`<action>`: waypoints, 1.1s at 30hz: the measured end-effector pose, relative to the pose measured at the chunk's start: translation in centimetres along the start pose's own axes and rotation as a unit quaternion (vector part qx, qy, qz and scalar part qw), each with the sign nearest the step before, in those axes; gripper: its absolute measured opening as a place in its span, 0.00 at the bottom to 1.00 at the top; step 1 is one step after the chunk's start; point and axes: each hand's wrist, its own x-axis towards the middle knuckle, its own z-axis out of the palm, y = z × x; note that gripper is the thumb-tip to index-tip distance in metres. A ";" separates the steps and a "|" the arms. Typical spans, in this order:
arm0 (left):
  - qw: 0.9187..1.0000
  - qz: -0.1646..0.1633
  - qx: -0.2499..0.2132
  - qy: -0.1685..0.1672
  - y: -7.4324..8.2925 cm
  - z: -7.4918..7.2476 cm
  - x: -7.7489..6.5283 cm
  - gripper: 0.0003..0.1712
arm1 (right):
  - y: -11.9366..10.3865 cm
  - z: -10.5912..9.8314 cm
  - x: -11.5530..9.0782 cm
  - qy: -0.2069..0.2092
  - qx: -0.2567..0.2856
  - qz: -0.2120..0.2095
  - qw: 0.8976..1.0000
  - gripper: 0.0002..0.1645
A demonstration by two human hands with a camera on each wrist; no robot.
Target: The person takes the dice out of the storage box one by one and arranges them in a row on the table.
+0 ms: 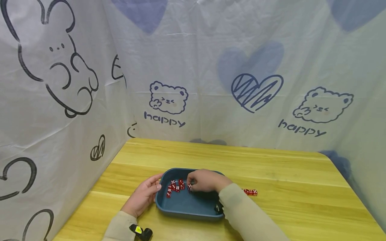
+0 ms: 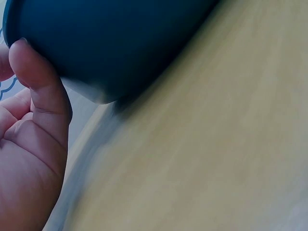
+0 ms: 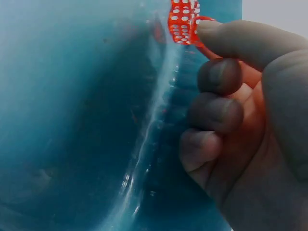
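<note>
A blue tray (image 1: 187, 205) with rounded corners stands on the table. My left hand (image 1: 143, 195) grips its left side; the left wrist view shows the thumb (image 2: 36, 67) against the outer wall and other fingers round by the rim. Over the tray's far part, my right hand (image 1: 208, 180) pinches a red die (image 1: 189, 187) between thumb and forefinger. In the right wrist view, red dice (image 3: 182, 21) with white dots appear at the fingertips, the other fingers curled below. Several more red dice (image 1: 181, 184) lie inside the tray, left of my right hand.
A short row of red dice (image 1: 251, 192) lies on the wooden table (image 1: 286, 174) right of the tray, partly hidden by my right sleeve. Black wrist devices show at both cuffs. White printed sheets (image 1: 211, 100) hang behind and at the sides.
</note>
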 end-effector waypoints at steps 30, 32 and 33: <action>1.000 0.006 -0.002 -0.006 0.0 0.1 0.0 0.32 | -1.4 -5.1 -3.4 0.076 -0.002 -0.028 0.997 0.08; 1.000 0.005 -0.002 -0.005 0.0 0.1 0.0 0.32 | -1.3 -5.2 -3.6 0.080 -0.003 -0.027 0.996 0.08; 1.000 0.004 -0.003 -0.005 0.1 0.1 0.0 0.32 | -1.2 -5.2 -3.8 0.080 -0.002 -0.025 0.996 0.09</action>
